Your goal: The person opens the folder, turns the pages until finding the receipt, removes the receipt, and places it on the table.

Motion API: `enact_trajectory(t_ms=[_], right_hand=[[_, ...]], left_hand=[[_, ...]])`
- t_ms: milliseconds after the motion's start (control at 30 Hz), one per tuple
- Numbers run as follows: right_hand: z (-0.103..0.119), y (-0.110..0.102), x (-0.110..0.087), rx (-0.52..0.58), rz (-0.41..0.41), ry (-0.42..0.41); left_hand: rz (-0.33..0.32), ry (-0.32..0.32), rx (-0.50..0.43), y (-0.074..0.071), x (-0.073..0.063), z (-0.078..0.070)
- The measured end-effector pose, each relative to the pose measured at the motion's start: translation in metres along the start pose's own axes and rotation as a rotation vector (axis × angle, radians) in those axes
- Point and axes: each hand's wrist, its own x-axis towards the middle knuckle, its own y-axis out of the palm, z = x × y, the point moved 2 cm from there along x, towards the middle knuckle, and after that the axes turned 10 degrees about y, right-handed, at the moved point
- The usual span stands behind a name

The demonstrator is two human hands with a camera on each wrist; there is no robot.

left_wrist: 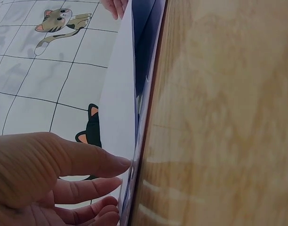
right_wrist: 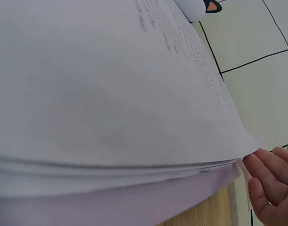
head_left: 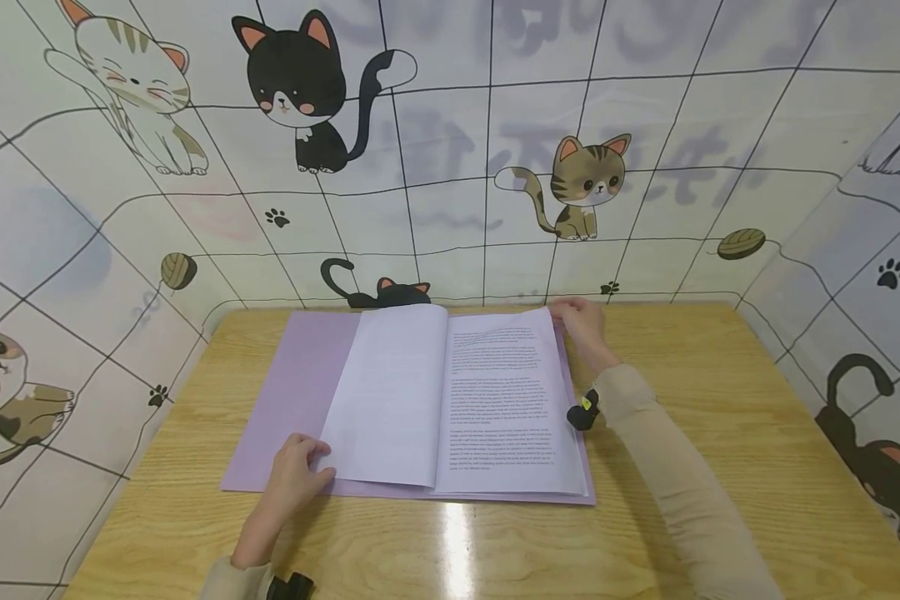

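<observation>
A lilac-covered booklet (head_left: 270,417) lies spread on the table. Its left-hand page (head_left: 390,392) looks blank, while the right-hand page (head_left: 495,400) carries printed text. At the far right corner of the printed page, my right hand (head_left: 581,329) pinches the paper at its fingertips. In the right wrist view that page corner (right_wrist: 245,146) is bent up slightly at the fingers (right_wrist: 271,169), with sheets layered under it. My left hand (head_left: 296,475) rests by the near left corner of the blank page, thumb and fingers apart and loosely bent. The left wrist view shows the thumb (left_wrist: 97,160) at the booklet's edge.
The wooden table (head_left: 667,358) extends on both sides of the booklet and in front of it. A wall covering (head_left: 450,167) with cartoon cats and grid lines rises behind the table and at both sides. Each wrist wears a small black camera (head_left: 585,410).
</observation>
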Motion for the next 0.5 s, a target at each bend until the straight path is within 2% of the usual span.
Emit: enact_trajectory(t_ms=[500], right_hand=[[0.0021,0.0007,-0.0052,-0.063,0.003,-0.021]], left_hand=[[0.010,-0.007,-0.014,0.0008,0.0006,0.0020]])
